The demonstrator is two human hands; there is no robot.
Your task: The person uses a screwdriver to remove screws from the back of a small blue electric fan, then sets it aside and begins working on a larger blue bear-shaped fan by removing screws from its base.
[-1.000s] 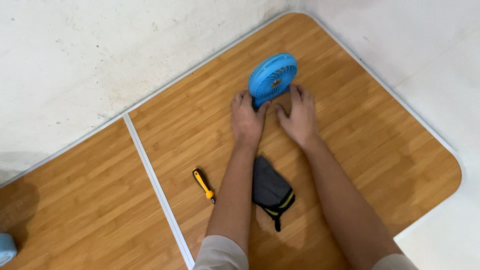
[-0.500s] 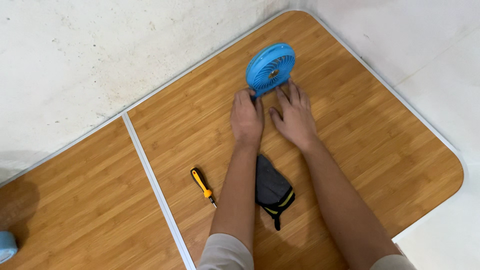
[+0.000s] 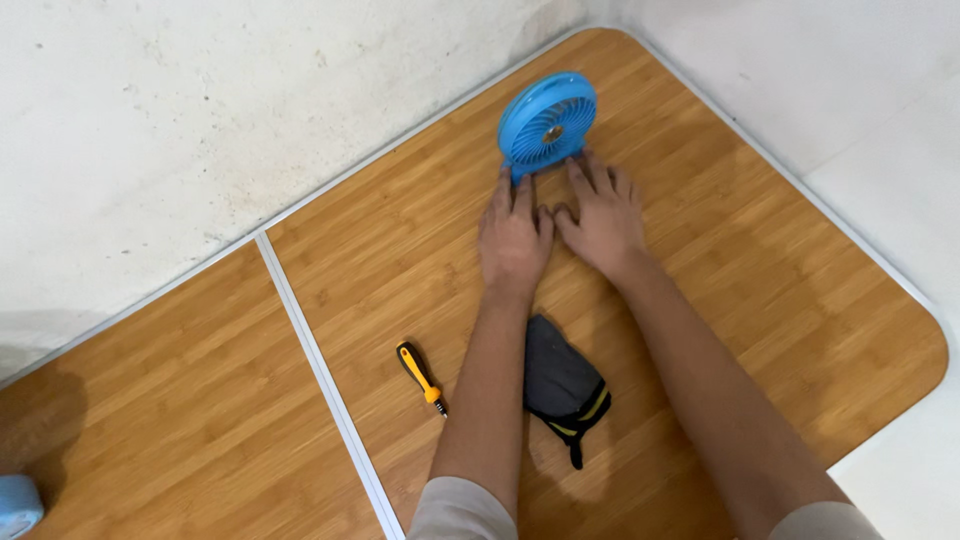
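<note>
Small round blue plastic desk fan (image 3: 547, 122) stands upright near the far edge of the wood-grain folding table (image 3: 760, 300), close to the white wall, grille facing the camera. Left hand (image 3: 515, 235) lies flat on the tabletop w/ fingers together, tips touching the fan's base on the left side. Right hand (image 3: 603, 215) is flat beside it, fingers slightly spread, tips at the base on the right; neither hand is clamped on anything. Can't tell if the thumbs press the base. To steady it well, I'd judge: keep both palms low, push evenly from both sides so the fan doesn't tip back. Yellow-and-black screwdriver (image 3: 421, 377) and dark grey pouch w/ yellow trim (image 3: 562, 388) lie nearer the person, between and beside the forearms, untouched.
</note>
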